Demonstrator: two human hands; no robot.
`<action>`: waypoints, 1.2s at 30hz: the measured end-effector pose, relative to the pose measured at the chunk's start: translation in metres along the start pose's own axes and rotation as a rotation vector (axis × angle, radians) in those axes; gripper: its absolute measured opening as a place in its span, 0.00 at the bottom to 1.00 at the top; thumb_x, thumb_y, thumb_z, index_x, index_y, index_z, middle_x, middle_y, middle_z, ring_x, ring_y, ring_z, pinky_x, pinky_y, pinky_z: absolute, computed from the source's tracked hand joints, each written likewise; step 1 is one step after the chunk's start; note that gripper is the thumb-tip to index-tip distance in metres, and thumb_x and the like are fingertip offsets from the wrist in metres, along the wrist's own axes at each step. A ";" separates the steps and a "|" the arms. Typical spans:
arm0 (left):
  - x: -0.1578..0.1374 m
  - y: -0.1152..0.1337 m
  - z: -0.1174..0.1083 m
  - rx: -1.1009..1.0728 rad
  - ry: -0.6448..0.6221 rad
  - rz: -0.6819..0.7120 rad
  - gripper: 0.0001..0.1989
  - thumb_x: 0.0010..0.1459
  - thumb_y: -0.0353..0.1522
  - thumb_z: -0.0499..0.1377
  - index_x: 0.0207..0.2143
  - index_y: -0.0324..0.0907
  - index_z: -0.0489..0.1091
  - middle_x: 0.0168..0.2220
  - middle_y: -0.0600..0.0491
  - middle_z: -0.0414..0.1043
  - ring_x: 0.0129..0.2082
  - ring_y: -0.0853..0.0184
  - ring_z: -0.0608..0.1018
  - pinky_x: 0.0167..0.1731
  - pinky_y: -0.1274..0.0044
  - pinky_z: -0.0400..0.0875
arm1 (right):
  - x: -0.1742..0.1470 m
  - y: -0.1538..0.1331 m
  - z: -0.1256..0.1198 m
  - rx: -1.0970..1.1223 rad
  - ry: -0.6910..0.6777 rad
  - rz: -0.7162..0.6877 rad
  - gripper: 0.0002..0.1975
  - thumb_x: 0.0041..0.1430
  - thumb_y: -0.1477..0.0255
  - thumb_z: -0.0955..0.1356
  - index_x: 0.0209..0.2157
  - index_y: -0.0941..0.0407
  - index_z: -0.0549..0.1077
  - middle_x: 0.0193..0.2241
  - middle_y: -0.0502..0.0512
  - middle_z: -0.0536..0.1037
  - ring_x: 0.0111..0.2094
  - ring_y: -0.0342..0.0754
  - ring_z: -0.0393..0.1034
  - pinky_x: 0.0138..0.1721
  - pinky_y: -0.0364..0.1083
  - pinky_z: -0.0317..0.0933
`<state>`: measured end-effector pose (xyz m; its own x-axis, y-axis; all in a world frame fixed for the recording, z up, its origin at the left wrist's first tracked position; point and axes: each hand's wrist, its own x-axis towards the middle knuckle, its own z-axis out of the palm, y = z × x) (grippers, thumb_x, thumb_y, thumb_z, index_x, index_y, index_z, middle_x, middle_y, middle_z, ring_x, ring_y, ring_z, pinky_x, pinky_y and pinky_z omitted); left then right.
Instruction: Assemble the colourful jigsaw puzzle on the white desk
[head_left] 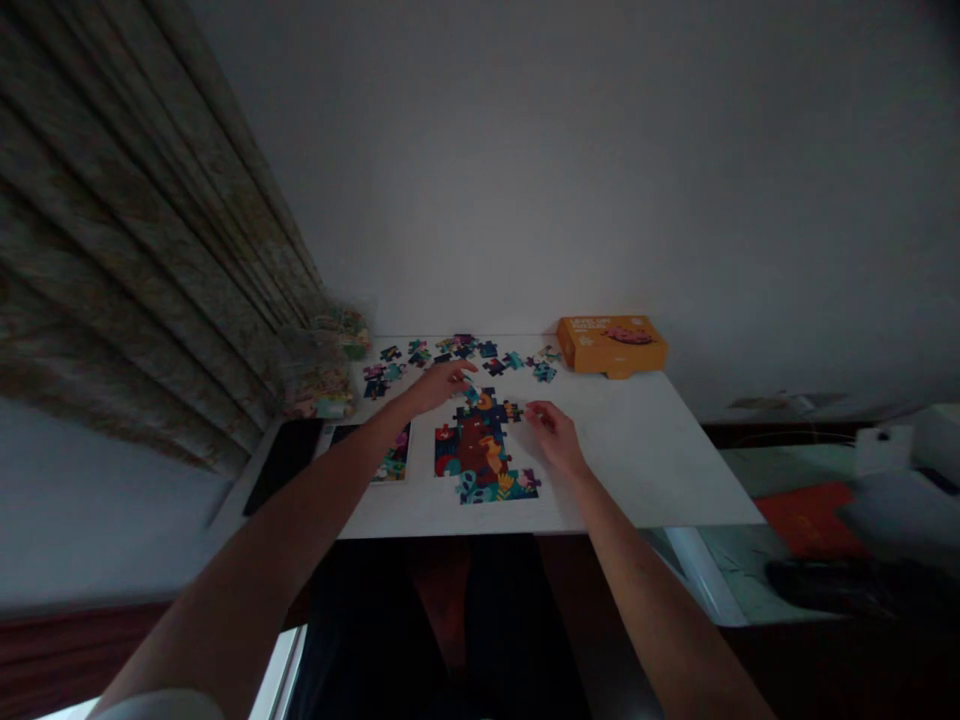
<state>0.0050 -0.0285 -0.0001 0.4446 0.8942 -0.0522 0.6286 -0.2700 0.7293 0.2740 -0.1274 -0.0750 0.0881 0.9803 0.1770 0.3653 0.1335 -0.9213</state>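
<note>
A partly joined jigsaw puzzle (472,445) lies on the white table, showing a brown animal shape, an orange figure and teal and yellow plants. My left hand (441,387) is above its top edge, with thumb and forefinger closed on a teal and white puzzle piece (471,390). To the right of the puzzle, my right hand (553,432) rests low with loosely curled fingers; nothing shows in them. Its fingertips are close beside a dark piece with orange marks (514,411) at the puzzle's right edge. A picture sheet (394,460) lies partly hidden under my left forearm.
Several loose pieces (463,347) are scattered along the back of the table (630,460). An orange puzzle box (611,347) stands at the back right. Clear bags (319,380) and a dark flat object (285,460) are at the left, by the curtain (142,200).
</note>
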 end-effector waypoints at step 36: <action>-0.142 0.042 0.147 0.498 0.251 0.355 0.14 0.68 0.35 0.59 0.54 0.44 0.73 0.54 0.46 0.74 0.58 0.57 0.75 0.66 0.58 0.63 | -0.025 0.001 -0.009 0.163 -0.298 0.164 0.21 0.45 0.54 0.77 0.31 0.53 0.71 0.26 0.49 0.78 0.29 0.48 0.73 0.31 0.45 0.63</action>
<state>0.0621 -0.2193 -0.0619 0.5546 0.7603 0.3382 0.7181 -0.6427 0.2672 0.2807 -0.1530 -0.0766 -0.1491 0.9868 -0.0636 0.2143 -0.0306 -0.9763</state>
